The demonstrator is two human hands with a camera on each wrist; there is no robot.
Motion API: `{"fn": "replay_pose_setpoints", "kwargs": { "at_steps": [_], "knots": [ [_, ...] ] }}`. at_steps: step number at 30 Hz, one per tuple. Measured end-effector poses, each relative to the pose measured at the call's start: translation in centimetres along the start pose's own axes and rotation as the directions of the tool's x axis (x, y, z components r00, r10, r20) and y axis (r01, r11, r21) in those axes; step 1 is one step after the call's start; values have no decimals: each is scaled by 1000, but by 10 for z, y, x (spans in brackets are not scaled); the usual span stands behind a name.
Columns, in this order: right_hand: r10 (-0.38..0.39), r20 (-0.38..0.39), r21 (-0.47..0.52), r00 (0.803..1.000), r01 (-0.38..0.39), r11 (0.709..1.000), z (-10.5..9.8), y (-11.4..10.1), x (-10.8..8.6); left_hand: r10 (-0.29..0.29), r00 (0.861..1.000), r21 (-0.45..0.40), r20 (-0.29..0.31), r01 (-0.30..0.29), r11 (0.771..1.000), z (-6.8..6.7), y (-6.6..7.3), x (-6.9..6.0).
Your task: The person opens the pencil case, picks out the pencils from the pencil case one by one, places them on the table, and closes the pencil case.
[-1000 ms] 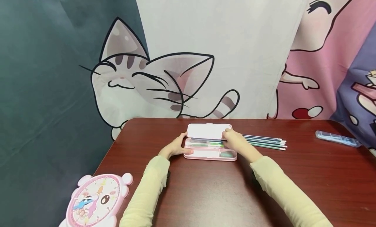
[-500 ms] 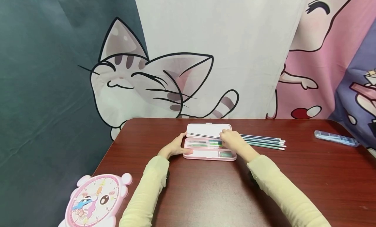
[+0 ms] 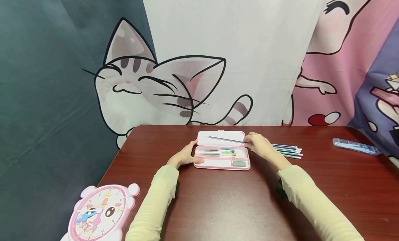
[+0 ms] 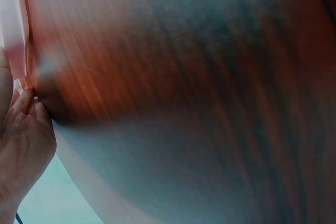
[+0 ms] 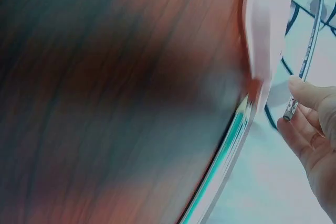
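Note:
A pink pencil case (image 3: 222, 167) lies open on the table, its white-lined lid (image 3: 205, 141) folded back. Several pens (image 3: 218, 153) lie in its long compartment, with a green eraser (image 3: 239, 163) in the small front one. My left hand (image 3: 185, 155) grips the case's left end, thumb over the front corner and fingers at the back. Between thumb and fingers, my right hand (image 3: 260, 145) pinches a dark pencil (image 5: 308, 51) near its blunt end. That pencil is tilted over the lid, its point to the left. In the left wrist view, only part of the left hand (image 4: 26, 140) shows.
Several blue and green pencils (image 3: 288, 151) lie on the table to the right of the case. A flat blue transparent case (image 3: 356, 146) lies far right. At the near left stands a pink toy clock (image 3: 101, 213). A printed curtain hangs behind the table (image 3: 218, 206).
My right hand has moved off the pens to the right and lifted the dark pencil over the lid, uncovering the compartment's right part. The left hand has stayed on the case.

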State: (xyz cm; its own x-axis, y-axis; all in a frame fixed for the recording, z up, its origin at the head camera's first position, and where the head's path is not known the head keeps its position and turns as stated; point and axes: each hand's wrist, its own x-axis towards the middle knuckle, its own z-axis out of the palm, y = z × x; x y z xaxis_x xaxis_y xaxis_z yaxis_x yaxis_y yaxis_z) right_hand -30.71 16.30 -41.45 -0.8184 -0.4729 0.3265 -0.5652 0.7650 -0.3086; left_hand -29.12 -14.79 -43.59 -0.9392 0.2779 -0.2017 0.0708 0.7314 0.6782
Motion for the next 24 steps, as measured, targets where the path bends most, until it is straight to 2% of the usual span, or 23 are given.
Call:
{"fn": "replay_pose_setpoints", "kwargs": {
  "at_steps": [4, 7, 11, 19, 24],
  "knots": [
    [-9, -44, 38, 999, 11, 999, -6, 14, -9, -12, 1000, -32, -2, 12, 999, -1, 2, -2],
    [-33, -119, 74, 992, 42, 996, -9, 27, -18, -14, 1000, -50, 0, 14, 999, -1, 2, -2],
    [-4, -190, 112, 982, 25, 993, -16, 44, -34, -7, 1000, -39, 4, 7, 999, -1, 2, -3],
    [143, -156, 134, 977, -122, 983, -44, 68, -70, 12, 1000, -43, 0, -12, 999, -2, 2, -2],
    [182, -133, 171, 974, -158, 973, -57, 86, -89, 13, 1000, -44, -4, -14, 999, 0, 3, -1]
  ]
}}
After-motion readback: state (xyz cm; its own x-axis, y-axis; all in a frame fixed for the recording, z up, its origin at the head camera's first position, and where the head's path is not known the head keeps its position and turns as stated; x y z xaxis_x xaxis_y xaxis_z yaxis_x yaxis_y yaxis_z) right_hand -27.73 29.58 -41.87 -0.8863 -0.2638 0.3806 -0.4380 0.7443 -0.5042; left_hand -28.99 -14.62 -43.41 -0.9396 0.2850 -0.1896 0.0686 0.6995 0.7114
